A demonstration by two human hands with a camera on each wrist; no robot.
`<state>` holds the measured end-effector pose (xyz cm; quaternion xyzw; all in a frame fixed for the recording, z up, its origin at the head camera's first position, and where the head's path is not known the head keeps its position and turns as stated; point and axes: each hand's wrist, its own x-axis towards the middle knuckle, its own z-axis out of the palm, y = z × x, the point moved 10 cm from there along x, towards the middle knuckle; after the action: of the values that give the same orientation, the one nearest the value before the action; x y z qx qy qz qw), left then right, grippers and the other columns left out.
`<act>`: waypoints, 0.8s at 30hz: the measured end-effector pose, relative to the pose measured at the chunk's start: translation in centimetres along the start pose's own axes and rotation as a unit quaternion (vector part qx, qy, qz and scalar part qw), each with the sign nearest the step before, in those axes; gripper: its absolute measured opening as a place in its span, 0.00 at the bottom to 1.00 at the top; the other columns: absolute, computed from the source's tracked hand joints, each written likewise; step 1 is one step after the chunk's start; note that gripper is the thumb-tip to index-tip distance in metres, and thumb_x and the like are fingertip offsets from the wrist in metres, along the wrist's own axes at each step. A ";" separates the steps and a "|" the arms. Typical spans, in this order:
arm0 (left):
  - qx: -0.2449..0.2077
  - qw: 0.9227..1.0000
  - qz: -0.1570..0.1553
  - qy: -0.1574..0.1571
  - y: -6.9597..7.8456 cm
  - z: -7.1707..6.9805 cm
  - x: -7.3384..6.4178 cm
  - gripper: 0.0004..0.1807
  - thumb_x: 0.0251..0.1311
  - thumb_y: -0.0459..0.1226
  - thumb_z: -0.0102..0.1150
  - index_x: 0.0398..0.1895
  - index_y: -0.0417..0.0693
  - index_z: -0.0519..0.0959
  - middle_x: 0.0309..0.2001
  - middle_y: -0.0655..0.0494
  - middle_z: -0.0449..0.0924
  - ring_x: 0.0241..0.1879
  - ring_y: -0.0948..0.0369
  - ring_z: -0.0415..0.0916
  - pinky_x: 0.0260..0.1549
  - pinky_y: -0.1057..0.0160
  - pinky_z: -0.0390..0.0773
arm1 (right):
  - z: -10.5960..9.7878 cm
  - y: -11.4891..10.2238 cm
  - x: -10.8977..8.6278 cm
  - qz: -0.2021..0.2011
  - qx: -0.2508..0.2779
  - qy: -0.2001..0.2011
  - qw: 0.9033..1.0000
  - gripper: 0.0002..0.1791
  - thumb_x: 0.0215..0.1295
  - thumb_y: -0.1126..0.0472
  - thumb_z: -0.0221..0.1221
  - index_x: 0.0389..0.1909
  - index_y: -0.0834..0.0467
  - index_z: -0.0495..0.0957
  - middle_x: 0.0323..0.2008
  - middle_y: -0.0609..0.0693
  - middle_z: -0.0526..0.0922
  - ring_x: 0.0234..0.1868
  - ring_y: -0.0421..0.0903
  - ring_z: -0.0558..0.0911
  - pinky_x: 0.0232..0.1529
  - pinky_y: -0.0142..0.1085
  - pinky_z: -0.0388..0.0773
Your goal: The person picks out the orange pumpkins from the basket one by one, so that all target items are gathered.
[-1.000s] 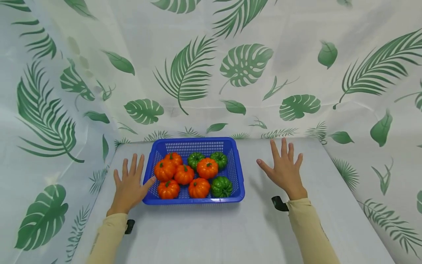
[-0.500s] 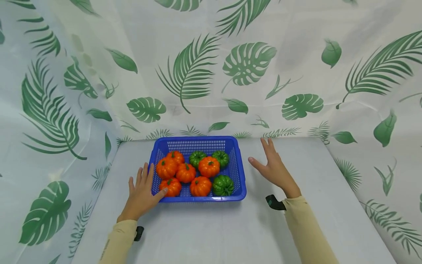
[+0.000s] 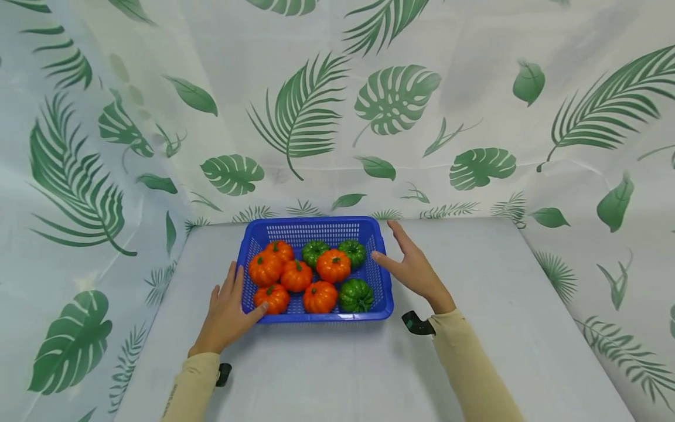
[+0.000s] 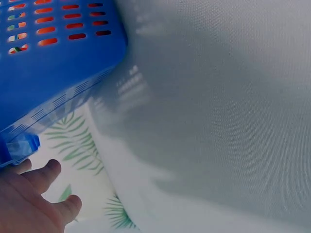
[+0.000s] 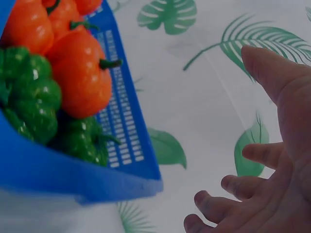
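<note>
A blue plastic basket [image 3: 327, 318] holds several small orange pumpkins [image 3: 334, 265] and 3 green pumpkins [image 3: 355, 295]. My left hand [image 3: 225, 319] is at the basket's left side, fingers along the outside and thumb over the front left corner. In the left wrist view, its fingertips [image 4: 48, 171] lie right beside the blue wall, some of them extended. My right hand [image 3: 419, 274] hovers by the right rim with its thumb pointing toward the basket. From the right wrist, its fingers [image 5: 214, 206] appear spread, apart from the basket and holding nothing.
The basket stands toward the back of a white-covered table [image 3: 327, 375]. Behind it and along both sides hangs a white curtain [image 3: 316, 193] printed with green leaves. A dark camera mount [image 3: 416, 323] sits at the right wrist.
My left hand has moved right to the basket's left side. The right hand has swung left, from well off to the side to close by the right rim.
</note>
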<state>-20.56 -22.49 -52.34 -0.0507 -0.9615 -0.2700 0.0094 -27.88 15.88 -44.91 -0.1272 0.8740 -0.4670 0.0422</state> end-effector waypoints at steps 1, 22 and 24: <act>-0.001 1.000 -0.001 0.000 0.0 0.0 0.0 0.61 0.67 0.60 0.63 0.85 0.30 0.45 0.86 0.35 0.36 0.81 0.33 0.47 0.77 0.28 0.39 | 0.4 -0.2 0.1 -0.002 0.008 -0.006 1.000 0.53 0.75 0.42 0.64 0.89 0.53 0.45 0.86 0.57 0.46 0.84 0.63 0.50 0.77 0.67 0.52; -0.011 1.000 -0.001 0.004 -0.4 0.3 0.3 0.62 0.66 0.59 0.65 0.86 0.31 0.45 0.86 0.36 0.35 0.82 0.34 0.47 0.77 0.29 0.41 | 7.5 -0.1 3.0 -0.021 0.089 -0.112 0.989 0.48 0.71 0.49 0.68 0.86 0.52 0.56 0.83 0.60 0.57 0.82 0.64 0.56 0.79 0.64 0.52; -0.014 1.000 -0.002 0.007 -0.5 0.3 0.2 0.61 0.65 0.59 0.66 0.86 0.31 0.45 0.86 0.36 0.35 0.81 0.34 0.48 0.77 0.29 0.42 | 8.0 -0.2 3.3 -0.024 0.087 -0.123 0.988 0.48 0.71 0.51 0.67 0.86 0.53 0.56 0.84 0.59 0.57 0.83 0.63 0.56 0.79 0.65 0.52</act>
<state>-20.85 -22.68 -52.85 -0.0472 -0.9575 -0.2842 0.0151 -29.43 8.46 -49.10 -0.2004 0.8152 -0.5226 0.1493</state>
